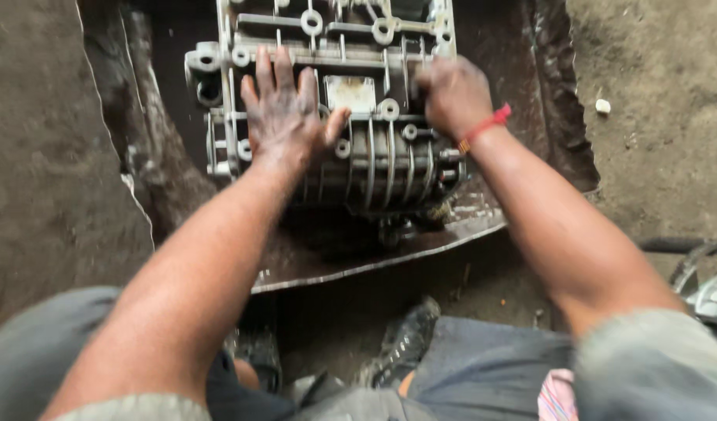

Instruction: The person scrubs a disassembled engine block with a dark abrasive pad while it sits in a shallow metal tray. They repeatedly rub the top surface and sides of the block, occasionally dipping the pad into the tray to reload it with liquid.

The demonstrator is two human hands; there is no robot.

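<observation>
A ribbed grey metal engine casing [374,156] lies in a dirty, oily metal tray [374,261] on the ground. My left hand [284,113], black with grease, presses flat on the casing's top left with its fingers spread. My right hand [454,95] is curled into a fist on the casing's right side; whether it grips anything is hidden. A red thread band [483,127] circles that wrist.
Bare dirt ground [38,156] surrounds the tray. My feet in dark sandals [405,339] rest just in front of the tray's near edge. A small white pebble [602,106] lies at the right. A grey metal part [709,292] shows at the right edge.
</observation>
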